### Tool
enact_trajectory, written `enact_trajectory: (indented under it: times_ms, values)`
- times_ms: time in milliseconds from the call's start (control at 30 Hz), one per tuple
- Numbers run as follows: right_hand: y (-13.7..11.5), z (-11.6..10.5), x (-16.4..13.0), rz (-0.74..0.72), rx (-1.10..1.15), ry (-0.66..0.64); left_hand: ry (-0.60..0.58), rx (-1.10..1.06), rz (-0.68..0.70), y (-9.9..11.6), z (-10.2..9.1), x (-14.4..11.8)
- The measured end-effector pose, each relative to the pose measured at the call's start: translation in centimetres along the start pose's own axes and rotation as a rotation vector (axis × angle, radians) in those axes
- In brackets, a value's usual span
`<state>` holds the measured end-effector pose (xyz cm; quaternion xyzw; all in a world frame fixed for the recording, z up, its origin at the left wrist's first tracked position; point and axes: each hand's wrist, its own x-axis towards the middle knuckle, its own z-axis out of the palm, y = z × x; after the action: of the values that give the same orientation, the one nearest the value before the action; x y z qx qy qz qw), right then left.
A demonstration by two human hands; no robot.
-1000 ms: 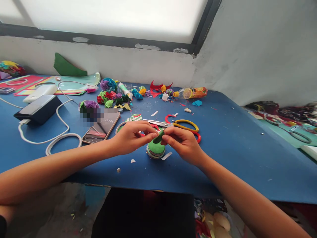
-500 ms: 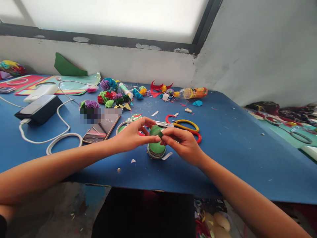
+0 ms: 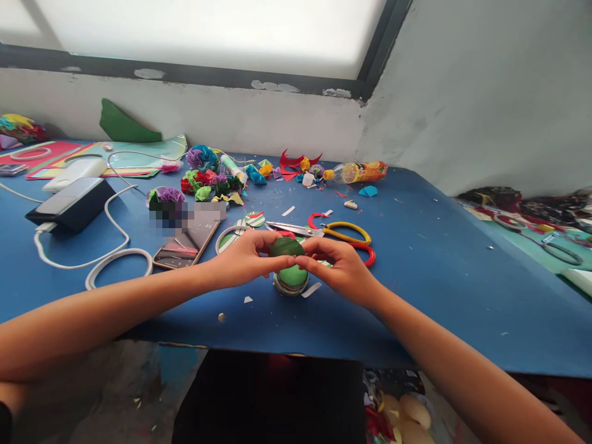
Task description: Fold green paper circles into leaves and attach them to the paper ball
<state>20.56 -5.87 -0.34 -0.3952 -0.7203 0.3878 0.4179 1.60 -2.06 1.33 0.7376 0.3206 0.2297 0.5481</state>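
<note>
Both forearms are bare to the elbow, and the hands wear no gloves, rings or watch.

A craft workshop: blue table (image 3: 439,271) strewn with paper scraps (image 3: 296,161), scissors (image 3: 333,232), paper flowers (image 3: 203,176), under a window (image 3: 208,31).
</note>
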Motion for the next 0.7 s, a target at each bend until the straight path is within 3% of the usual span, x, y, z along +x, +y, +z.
enact_trajectory:
  times_ms: [400,533,700]
  values:
    - [-0.13,-0.18,-0.13,-0.009,-0.009,0.028,-0.053,-0.001,0.025,-0.23,0.05,-0.17]
    - [-0.04,-0.1,-0.15,-0.048,-0.082,0.115,0.002,0.016,0.059,-0.24,0.07,-0.08]
    - [0.37,0.09,-0.29,-0.198,-0.237,0.211,0.089,0.089,0.082,-0.33,0.06,-0.01]
